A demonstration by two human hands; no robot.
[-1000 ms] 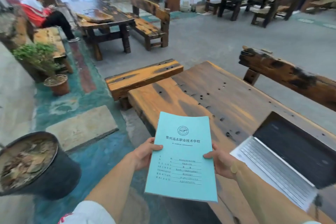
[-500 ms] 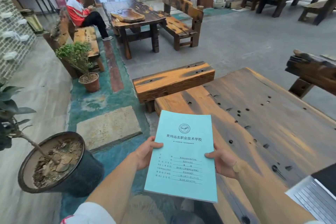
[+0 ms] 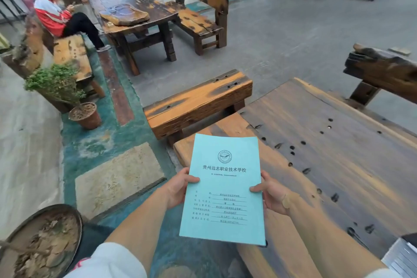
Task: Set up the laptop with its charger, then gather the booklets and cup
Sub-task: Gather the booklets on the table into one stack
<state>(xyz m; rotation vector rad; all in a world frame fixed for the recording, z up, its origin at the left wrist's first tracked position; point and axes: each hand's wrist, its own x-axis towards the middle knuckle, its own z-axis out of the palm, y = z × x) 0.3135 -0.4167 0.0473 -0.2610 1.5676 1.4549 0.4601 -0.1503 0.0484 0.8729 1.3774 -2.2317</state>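
A light blue booklet [image 3: 223,189] with a printed crest and black text is held upright in front of me, over the near left corner of the wooden table [image 3: 338,160]. My left hand [image 3: 178,189] grips its left edge with the thumb on the cover. My right hand [image 3: 273,196] grips its right edge the same way. Only a silver corner of the open laptop [image 3: 404,257] shows at the bottom right. No charger or cup is in view.
A low wooden bench [image 3: 196,104] stands just beyond the table's left end. A dark backrest bench [image 3: 383,72] flanks the table's far side. A big dark plant pot [image 3: 42,241] sits at lower left, a small potted shrub [image 3: 83,115] further back. A seated person [image 3: 61,18] is far left.
My view has swung left and slightly up, so the laptop has slid almost out at the right. Both hands keep the same hold on the booklet.
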